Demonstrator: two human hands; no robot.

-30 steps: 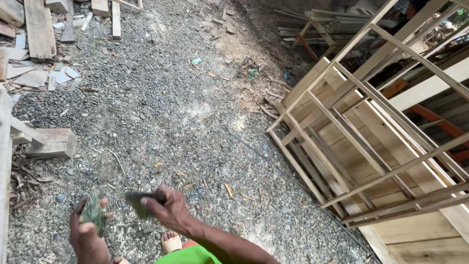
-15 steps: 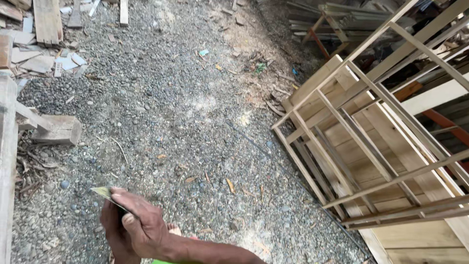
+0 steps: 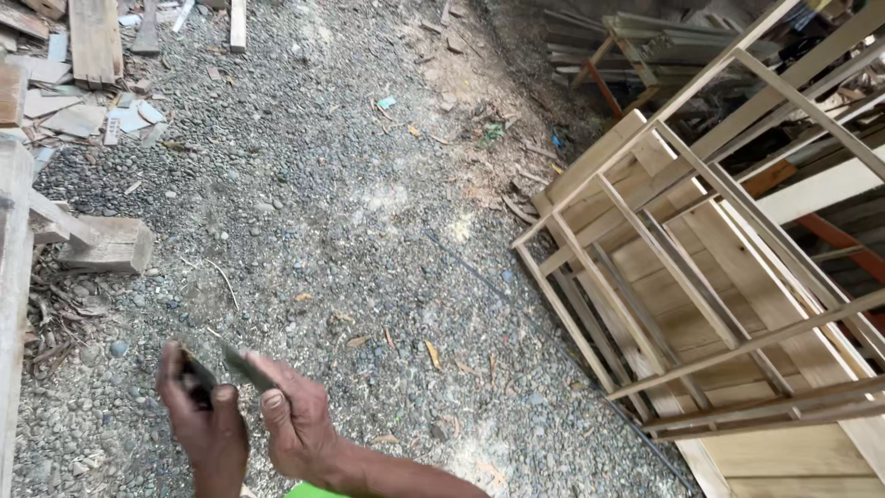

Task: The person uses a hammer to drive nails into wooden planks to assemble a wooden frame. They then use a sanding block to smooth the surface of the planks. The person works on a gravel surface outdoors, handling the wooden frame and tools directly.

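- My left hand (image 3: 205,426) sits at the bottom of the view, fingers curled shut around a small dark flat piece (image 3: 195,373), which pokes out just above the knuckles.
- My right hand (image 3: 293,417) is just beside it, nearly touching, thumb and fingers pinched on a second thin flat strip (image 3: 245,367), grey-green, which slants up and to the left from the fingertips.
- I cannot tell what the two pieces are; they are blurred, and they lie close together, ends almost meeting between the hands.
- Beneath both hands I see gravel ground (image 3: 304,212) scattered with dry leaves and wood chips.
- Up and to the left of my left hand lies a short wooden block (image 3: 111,243), well apart from it.
- Far to the right of my right hand leans a stack of pale wooden frames (image 3: 701,277), slats crossing one another.
- Beyond the hands, at the top left, lie loose board offcuts (image 3: 92,37).
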